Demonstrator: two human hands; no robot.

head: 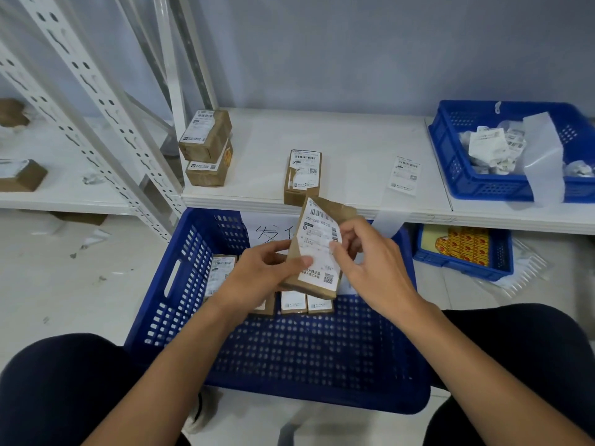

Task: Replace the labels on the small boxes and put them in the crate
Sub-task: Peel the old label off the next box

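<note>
The white shelf (354,140) carries the likeliest slip. A box with a half-torn label (302,175) stands at its front edge, right above the big blue crate (289,365). A nudge from the hands working just in front could, I think, tip it in among the finished ones. That crate sits on the floor between the person's knees and holds a few labelled boxes (291,302) along its far side. A second blue crate (476,185) on the shelf's right end holds crumpled label scraps (486,146). A smaller one (463,265) under the shelf holds yellow-and-red packs (463,246). The left grip (257,272) clasps the small box (338,210) over the big crate, thumb on its label (318,239). The right grip (373,262) pinches the box's right edge, thumb on the label. If that label goes down skewed it may crease. A loose label (404,175) lies on the shelf.
</note>
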